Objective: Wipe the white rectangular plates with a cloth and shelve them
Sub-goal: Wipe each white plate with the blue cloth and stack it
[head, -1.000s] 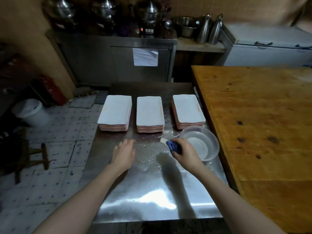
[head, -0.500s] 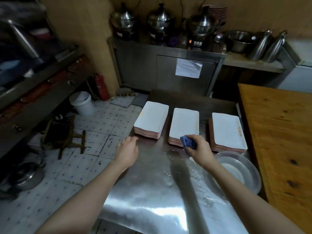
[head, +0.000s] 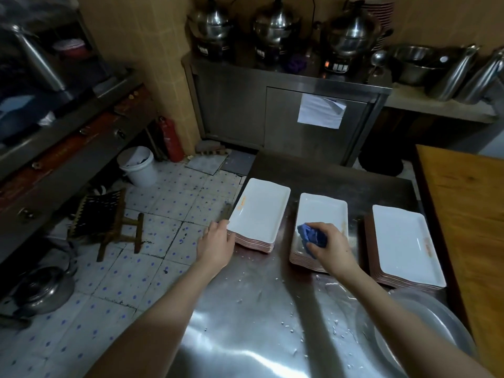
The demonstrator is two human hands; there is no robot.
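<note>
Gripping a crumpled blue cloth (head: pixel 312 237) in the right hand (head: pixel 331 246), pressed to the near end of the top white plate on the middle stack (head: pixel 321 211). With the left hand (head: pixel 216 245), fingers loosely extended and holding nothing, touching the near left corner of the left stack (head: pixel 260 211). To the right, untouched, a third stack (head: pixel 403 246) of the same white rectangular plates. All three side by side on a steel table (head: pixel 245 323) spattered with droplets. At the near right edge, a clear bowl (head: pixel 425 301); farther right, a wooden table (head: pixel 469 214). On the tiled floor to the left, a wooden stool (head: pixel 109 222), a white bucket (head: pixel 139 166) and a red fire extinguisher (head: pixel 170 140). At the far wall, a steel cabinet (head: pixel 234 110) with a paper sheet (head: pixel 320 111) on its door, under three steel pots (head: pixel 272 25).
</note>
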